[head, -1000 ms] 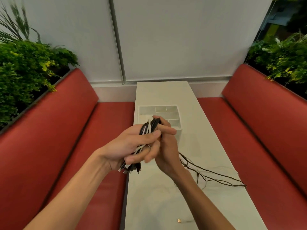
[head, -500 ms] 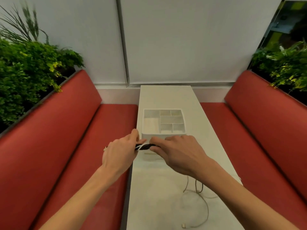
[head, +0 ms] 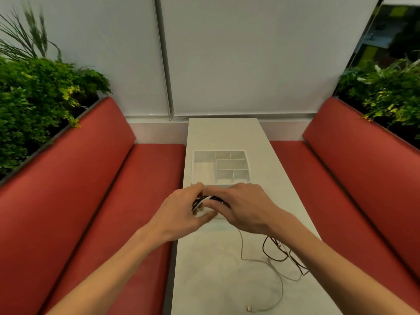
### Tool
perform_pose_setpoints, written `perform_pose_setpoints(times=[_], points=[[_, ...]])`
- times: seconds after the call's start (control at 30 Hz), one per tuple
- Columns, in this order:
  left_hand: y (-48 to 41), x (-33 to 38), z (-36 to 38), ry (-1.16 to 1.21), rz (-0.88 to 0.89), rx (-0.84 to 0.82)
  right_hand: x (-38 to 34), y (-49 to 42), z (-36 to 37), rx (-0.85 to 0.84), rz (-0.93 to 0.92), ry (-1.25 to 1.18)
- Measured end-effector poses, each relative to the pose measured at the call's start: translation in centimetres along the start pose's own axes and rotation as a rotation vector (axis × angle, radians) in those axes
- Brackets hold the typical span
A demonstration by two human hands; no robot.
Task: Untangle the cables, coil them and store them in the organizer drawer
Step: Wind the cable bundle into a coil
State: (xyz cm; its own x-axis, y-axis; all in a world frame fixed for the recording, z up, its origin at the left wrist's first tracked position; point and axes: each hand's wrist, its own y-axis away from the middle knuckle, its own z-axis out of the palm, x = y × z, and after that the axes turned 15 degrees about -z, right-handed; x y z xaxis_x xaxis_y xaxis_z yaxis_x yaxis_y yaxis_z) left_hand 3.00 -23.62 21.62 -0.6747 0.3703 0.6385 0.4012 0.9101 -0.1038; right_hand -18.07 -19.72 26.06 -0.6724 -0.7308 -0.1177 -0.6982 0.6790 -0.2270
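Both grips clamped on black-white cable bundle (head: 203, 199): left hand (head: 179, 214), right hand (head: 246, 208) meeting above table (head: 211, 273), near organizer drawer (head: 193, 169)

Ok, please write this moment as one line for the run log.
step: coiling | left hand: grips cable bundle | right hand: grips it too | loose cables: on table | organizer: no cable visible inside

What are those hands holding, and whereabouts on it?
A bundle of black and white cables: the left hand grips its left end, the right hand its right end.
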Motion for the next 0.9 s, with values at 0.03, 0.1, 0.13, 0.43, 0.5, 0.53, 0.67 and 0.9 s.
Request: perform_pose_setpoints(times=[0.03, 0.1, 0.13, 0.43, 0.5, 0.53, 0.67, 0.9], points=[[-0.2, 0.2, -1.1, 0.124, -0.054, -0.270, 0.4, 0.2, -0.6, -0.049, -0.050, 0.029], [-1.0, 0.5, -3.4, 0.163, -0.063, -0.723, 0.9, 0.7, -1.5, -0.125, -0.162, 0.065], [-1.7, 0.6, -4.2, 0.113, -0.016, -0.858, 1.0, 0.8, -1.9, -0.139, -0.225, 0.097], [-5.2, 5.0, -1.7, 0.553, 0.035, -1.527, 3.1, 1.5, -3.4, 0.164, -0.581, 0.437], [-4.5, 5.1, -0.4, 0.586, -0.027, -1.582, 4.1, 2.5, -3.0, 0.231, -0.627, 0.557], [-4.2, 5.2, 0.0, 0.586, -0.034, -1.570, 4.3, 3.0, -2.8, 0.249, -0.629, 0.566], [-3.1, 5.7, 0.1, 0.547, -0.283, -1.302, 5.6, 4.7, -1.6, 0.232, -0.477, 0.387], [-4.2, 5.7, -2.2, 0.574, -0.406, -0.939, 7.3, 4.3, 1.3, -0.037, 0.120, -0.217]])
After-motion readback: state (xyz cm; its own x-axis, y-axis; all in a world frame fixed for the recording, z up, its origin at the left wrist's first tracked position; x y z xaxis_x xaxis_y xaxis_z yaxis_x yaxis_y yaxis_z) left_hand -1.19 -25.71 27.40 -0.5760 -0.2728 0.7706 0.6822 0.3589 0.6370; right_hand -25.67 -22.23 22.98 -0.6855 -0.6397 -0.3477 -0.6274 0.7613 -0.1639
